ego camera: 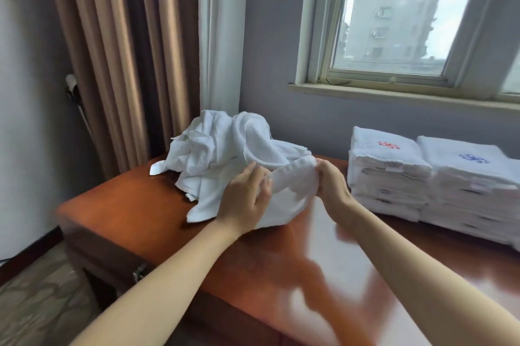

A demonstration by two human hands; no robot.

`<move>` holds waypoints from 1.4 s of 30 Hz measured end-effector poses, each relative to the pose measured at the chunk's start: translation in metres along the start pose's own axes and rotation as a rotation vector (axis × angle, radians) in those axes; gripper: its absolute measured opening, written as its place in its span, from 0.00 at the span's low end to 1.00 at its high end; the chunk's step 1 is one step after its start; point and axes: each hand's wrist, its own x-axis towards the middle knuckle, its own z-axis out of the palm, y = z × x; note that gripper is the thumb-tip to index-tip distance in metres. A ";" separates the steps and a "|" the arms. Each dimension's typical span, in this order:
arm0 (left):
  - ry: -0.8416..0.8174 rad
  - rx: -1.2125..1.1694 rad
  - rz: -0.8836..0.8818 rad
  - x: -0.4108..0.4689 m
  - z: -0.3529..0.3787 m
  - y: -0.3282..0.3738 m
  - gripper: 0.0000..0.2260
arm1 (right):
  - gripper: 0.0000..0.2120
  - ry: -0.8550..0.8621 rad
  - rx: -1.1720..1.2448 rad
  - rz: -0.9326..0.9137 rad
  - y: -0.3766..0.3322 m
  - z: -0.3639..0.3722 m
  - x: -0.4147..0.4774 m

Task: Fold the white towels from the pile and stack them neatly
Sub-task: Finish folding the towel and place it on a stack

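Note:
A crumpled pile of white towels [213, 148] lies at the far left corner of the brown wooden table [157, 213]. One white towel [292, 185] hangs out of the pile's near side between my hands. My left hand [244, 196] holds its left part, fingers curled into the cloth. My right hand [332, 179] pinches its right edge. At the right stand two stacks of folded white towels: one with a red emblem [387, 171] on top, one with a blue emblem [472, 185].
The table's left edge drops to a carpeted floor [42, 297]. Brown and white curtains [140, 50] hang behind the pile. A window [394, 22] with a sill is set in the wall behind the stacks. The table's glossy near part [323, 275] shows reflections.

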 end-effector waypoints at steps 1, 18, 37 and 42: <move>0.011 -0.006 0.029 0.003 0.002 0.011 0.18 | 0.16 0.033 0.010 0.024 -0.004 -0.009 -0.006; -0.758 0.216 -0.567 -0.006 0.109 0.094 0.44 | 0.13 -0.493 -0.443 0.577 -0.028 -0.134 -0.139; -1.377 0.444 -0.239 0.020 0.040 0.066 0.09 | 0.29 -0.239 -1.228 -0.072 0.027 -0.101 -0.109; -1.147 0.407 -0.257 0.017 0.048 0.066 0.09 | 0.10 -0.374 -1.367 -0.184 0.050 -0.100 -0.105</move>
